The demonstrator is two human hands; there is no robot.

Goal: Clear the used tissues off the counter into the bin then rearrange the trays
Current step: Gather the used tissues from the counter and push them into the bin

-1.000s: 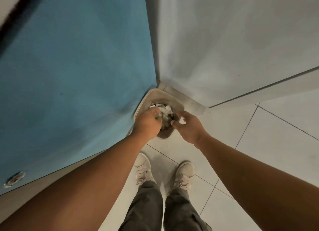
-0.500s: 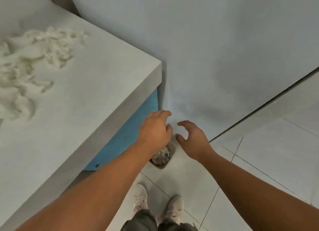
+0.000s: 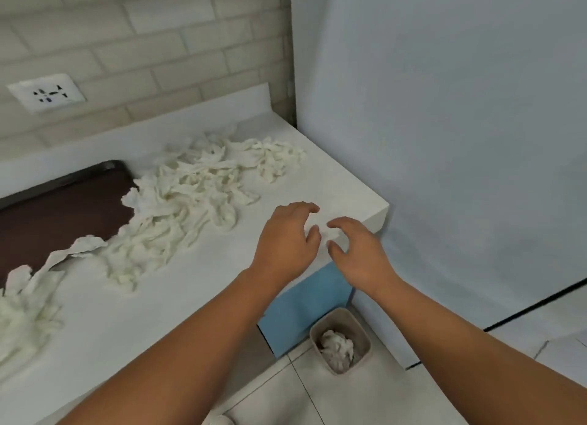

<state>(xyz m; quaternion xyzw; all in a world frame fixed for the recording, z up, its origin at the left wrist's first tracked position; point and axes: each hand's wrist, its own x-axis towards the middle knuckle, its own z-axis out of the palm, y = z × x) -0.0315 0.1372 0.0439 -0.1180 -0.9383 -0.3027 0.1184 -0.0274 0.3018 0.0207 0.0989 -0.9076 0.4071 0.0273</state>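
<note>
Over the right corner of the counter (image 3: 333, 176) both hands hover, and both hold nothing. The left hand (image 3: 286, 243) is palm down with the fingers loosely bent above the white top. The right hand (image 3: 359, 253) is just beside it, at the front edge, with thumb and fingers spread in a relaxed curve. I cannot tell if either one touches the surface.

One second ago both hands were low at the bin (image 3: 365, 332), and the left one pushed tissue into it. Half a second ago they were rising past the counter edge. Now they are at counter level, and the view has lifted with them, so the top and the back wall show.

The bin stands on the floor (image 3: 301, 399) under the corner, near a blue panel (image 3: 305, 304) and a grey wall (image 3: 444, 138). A white wad (image 3: 338, 348) lies inside it. It shows between the two forearms.

The tissues (image 3: 187, 196) lie on the counter as a long heap of torn white strips, from the back right toward the front left. The nearest strips are left of the left hand, with bare top between. At the left, some strips lie over the right edge of a dark brown tray (image 3: 57, 215) and hide part of its rim. The left forearm crosses the front of the counter. Behind, a brick wall (image 3: 158, 43) carries a white socket (image 3: 46, 95).
</note>
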